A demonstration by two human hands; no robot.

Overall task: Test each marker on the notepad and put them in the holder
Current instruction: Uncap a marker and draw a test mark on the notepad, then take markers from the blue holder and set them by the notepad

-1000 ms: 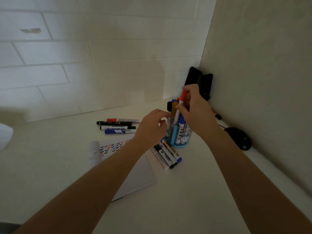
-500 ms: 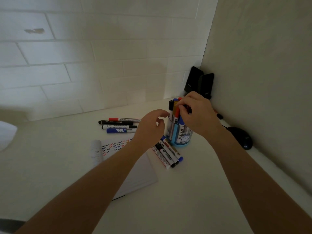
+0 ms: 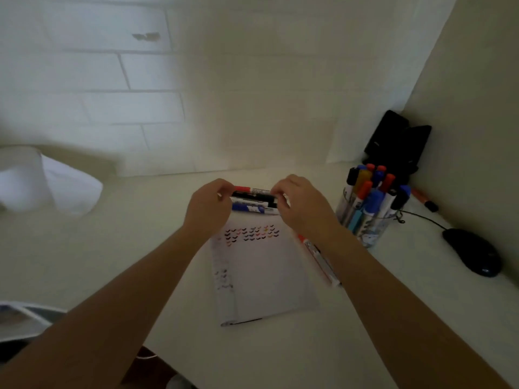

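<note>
A notepad [image 3: 264,276] with rows of small coloured test marks lies on the white desk. Just beyond it lie a red marker [image 3: 251,189], a black marker [image 3: 252,195] and a blue marker [image 3: 251,208], side by side. My left hand [image 3: 209,204] pinches the left end of the black marker with curled fingers. At its right end my right hand [image 3: 302,207] pinches it too. The clear marker holder [image 3: 365,223], full of several capped markers, stands to the right. More markers [image 3: 317,258] lie along the notepad's right edge, partly under my right forearm.
A black mouse [image 3: 474,252] with its cable sits at the far right by the wall. Black objects [image 3: 398,141] lean in the corner, with an orange marker [image 3: 425,200] lying behind the holder. A white roll [image 3: 42,182] stands at the left.
My right hand let go of the red marker in the holder. Both hands moved left to the row of markers beyond the notepad, and the view turned left with them.
</note>
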